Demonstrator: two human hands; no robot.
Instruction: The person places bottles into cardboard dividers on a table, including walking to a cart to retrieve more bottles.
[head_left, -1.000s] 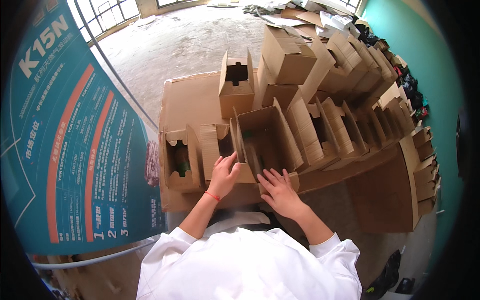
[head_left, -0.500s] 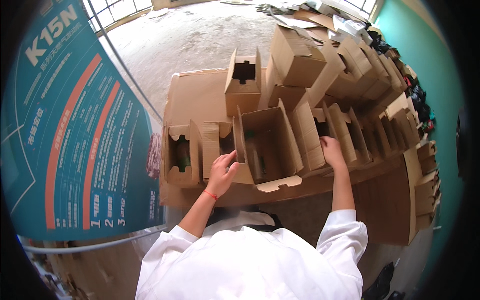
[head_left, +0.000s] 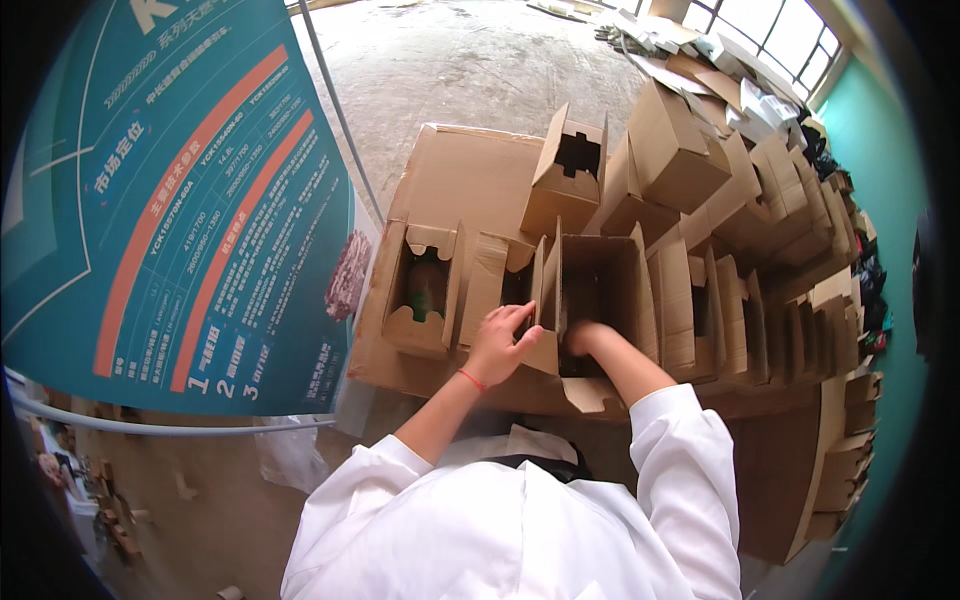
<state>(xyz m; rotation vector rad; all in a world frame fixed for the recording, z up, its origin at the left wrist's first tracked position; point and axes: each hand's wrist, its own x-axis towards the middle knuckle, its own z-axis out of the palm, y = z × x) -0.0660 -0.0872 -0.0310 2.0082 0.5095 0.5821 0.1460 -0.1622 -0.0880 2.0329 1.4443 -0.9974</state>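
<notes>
My right hand [head_left: 581,338] reaches down into a large open cardboard box [head_left: 640,290]; its fingers are hidden in the shadow inside. At that box's left wall is my left hand [head_left: 503,342], thumb apart from the outstretched fingers, the tips near or touching the cardboard edge. A red string circles its wrist. Just left of it stands a narrower open box [head_left: 484,283] with a raised flap. Farther left, another open carton [head_left: 420,335] has cut-out flaps and holds something rounded with green on it.
All these stand on a big flat cardboard surface [head_left: 460,165]. Behind is a tall open carton [head_left: 563,180]; several more cartons [head_left: 770,185] crowd the right. A teal banner [head_left: 200,240] on a metal frame rises at left. Scrap cardboard [head_left: 700,70] lies by the windows.
My right hand has left the flap of a carton on the right and gone into the large box. My left hand stays at that box's left wall. The view has shifted.
</notes>
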